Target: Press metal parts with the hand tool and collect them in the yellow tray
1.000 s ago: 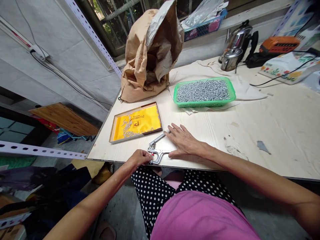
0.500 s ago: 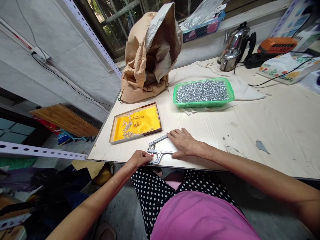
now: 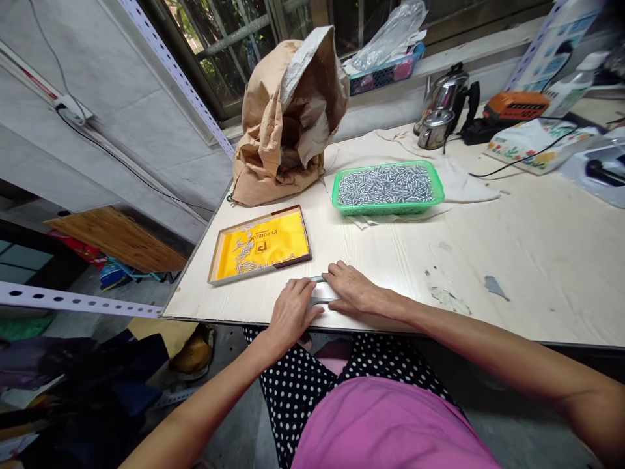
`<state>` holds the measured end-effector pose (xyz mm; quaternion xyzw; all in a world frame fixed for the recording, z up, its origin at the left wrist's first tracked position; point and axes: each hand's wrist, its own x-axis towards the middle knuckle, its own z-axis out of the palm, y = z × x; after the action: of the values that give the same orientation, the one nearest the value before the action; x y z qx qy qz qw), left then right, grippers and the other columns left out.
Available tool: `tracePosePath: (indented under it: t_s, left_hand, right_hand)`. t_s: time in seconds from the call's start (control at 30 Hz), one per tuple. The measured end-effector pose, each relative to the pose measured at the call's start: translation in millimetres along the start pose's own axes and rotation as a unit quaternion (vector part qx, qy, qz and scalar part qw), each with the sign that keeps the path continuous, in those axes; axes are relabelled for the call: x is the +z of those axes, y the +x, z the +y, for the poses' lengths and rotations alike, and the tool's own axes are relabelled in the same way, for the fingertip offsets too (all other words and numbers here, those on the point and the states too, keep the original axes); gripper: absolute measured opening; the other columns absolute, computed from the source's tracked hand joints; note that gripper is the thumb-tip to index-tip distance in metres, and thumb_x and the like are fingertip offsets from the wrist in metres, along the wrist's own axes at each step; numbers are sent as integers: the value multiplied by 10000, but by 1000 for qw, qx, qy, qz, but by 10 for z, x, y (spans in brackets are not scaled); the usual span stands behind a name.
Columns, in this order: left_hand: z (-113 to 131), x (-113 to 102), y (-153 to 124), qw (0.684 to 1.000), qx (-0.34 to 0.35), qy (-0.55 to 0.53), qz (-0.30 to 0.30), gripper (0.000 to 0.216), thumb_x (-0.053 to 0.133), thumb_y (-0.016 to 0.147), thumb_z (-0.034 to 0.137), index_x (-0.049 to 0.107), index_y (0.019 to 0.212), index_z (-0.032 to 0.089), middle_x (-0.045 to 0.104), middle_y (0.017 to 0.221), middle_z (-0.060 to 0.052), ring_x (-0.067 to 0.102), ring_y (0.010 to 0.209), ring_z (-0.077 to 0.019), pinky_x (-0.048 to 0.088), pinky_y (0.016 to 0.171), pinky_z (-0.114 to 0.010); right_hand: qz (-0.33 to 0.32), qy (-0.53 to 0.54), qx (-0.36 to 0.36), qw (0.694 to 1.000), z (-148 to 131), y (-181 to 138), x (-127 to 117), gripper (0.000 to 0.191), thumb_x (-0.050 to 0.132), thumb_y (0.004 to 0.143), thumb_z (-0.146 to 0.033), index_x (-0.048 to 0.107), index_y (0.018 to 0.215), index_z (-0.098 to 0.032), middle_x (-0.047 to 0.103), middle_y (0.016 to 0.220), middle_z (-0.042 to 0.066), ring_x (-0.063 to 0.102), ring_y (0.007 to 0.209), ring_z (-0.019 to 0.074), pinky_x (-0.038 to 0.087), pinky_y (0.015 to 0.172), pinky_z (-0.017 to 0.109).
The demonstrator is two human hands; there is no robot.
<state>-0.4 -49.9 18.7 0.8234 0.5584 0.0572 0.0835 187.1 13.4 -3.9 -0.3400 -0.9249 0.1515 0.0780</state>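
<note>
Silver metal pliers [image 3: 320, 301], with two long handles, lie near the table's front edge. My right hand [image 3: 354, 286] is closed round the handle end from the right. From the left, my left hand [image 3: 291, 309] wraps over the head of the pliers and hides it, along with whatever may be in the jaws. Only short lengths of the handles show between my two hands. Just beyond them lies a shallow box [image 3: 215, 277] lined with yellow, holding small metal pins [image 3: 245, 255]. Farther off, a green basket [image 3: 388, 208] is full of similar silver pins.
A large open brown paper bag [image 3: 263, 137] stands at the back left. Along the back right are a metal kettle [image 3: 446, 91], a small metal pot [image 3: 435, 129], an orange and black battery pack [image 3: 516, 105] and a flowered tissue pack [image 3: 532, 143].
My left hand has gone from pinching a small red-tipped piece at the jaws to covering the pliers' head. The handles now sit closer together. The view has shifted slightly.
</note>
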Motion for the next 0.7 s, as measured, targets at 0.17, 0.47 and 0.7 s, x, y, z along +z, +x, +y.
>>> tracePosePath:
  t_s: [0.17,0.47,0.7]
  left_hand:
    - [-168,77,349,993,93,0,-77,717,725,791,375,397,1386,144,541,1308,-143,487,1154,-283,421,1005,-421]
    - [-150,42,536,983,138,-2,-124,506,629,849,490,556,1208,141,587,1102,-111,509,1021,-254,440,885,-377]
    - [-193,94,598,987,120,-18,-106,319,522,931,443,658,956,156,606,923,-66,508,915,-214,416,798,-325]
  right_hand:
    - [-9,21,25,999,11,-84,-32,629,772,710,-423,548,1188,-82,557,1105,152,478,984,268,425,835,398]
    - [0,15,66,998,-21,-213,-163,332,726,785,-369,636,981,-117,595,1013,129,506,924,239,405,803,361]
    - [24,8,58,998,72,-85,67,155,593,909,-276,657,869,-140,631,905,85,535,856,198,378,787,315]
